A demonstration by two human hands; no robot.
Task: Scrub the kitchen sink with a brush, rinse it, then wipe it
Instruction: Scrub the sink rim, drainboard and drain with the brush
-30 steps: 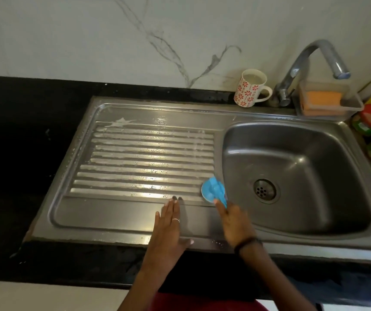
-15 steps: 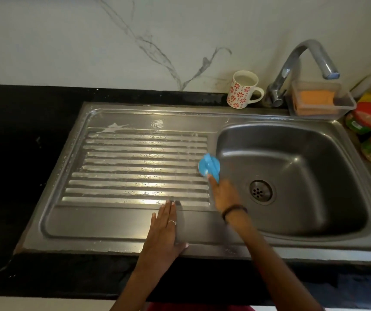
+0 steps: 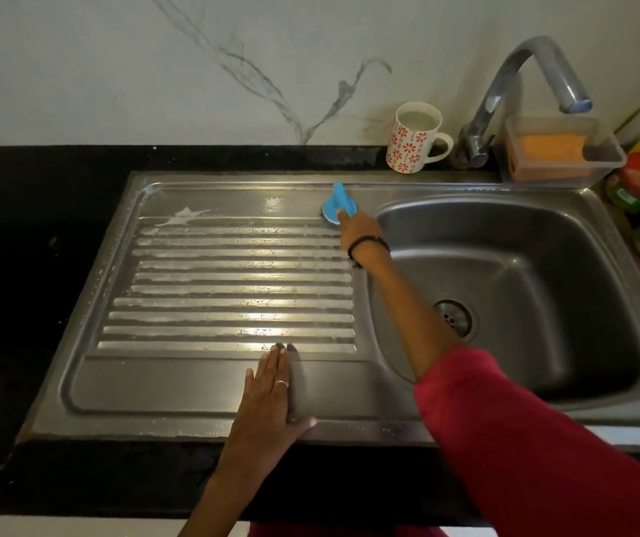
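Right hand [image 3: 361,230] outstretched — grips brush [image 3: 339,207]; left hand [image 3: 268,397] flat.

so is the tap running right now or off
Off. No stream falls from the spout of the faucet, and the sink basin below it shows no water splashing or pooling around the drain.

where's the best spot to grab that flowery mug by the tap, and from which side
Take the mug by its loop handle, which sticks out to the right toward the faucet. Come from the front right, over the basin, since the wall is right behind it. It stands upright and looks full, so keep it level.
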